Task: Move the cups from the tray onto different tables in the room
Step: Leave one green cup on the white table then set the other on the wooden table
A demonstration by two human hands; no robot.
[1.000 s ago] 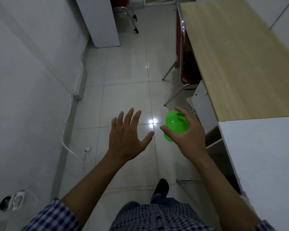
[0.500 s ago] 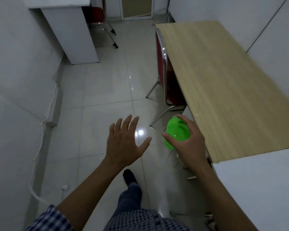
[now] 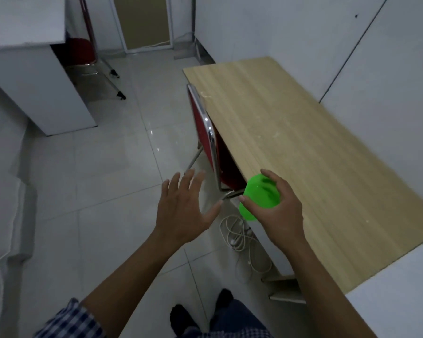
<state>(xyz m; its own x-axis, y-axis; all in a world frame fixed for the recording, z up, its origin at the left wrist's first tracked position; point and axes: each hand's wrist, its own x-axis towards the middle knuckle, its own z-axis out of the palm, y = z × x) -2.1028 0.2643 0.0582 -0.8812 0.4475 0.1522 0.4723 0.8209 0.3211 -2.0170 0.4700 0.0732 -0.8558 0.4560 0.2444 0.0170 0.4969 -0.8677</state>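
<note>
At the near left edge of the wooden tabletop [image 3: 303, 147], right hand [image 3: 279, 211] gripped the green cup [image 3: 259, 198] tilted, likely carried for set-down at 1 o'clock; left hand [image 3: 183, 211] was open, empty, at 9 o'clock of cup.

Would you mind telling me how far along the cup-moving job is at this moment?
Done: nothing that can be confirmed; no tray or placed cups are in view. In hand: the right hand has a grip on a bright green plastic cup, carried beside the light wooden table, while the left hand is open and empty. Left: the cup is not yet set down on any table.
</note>
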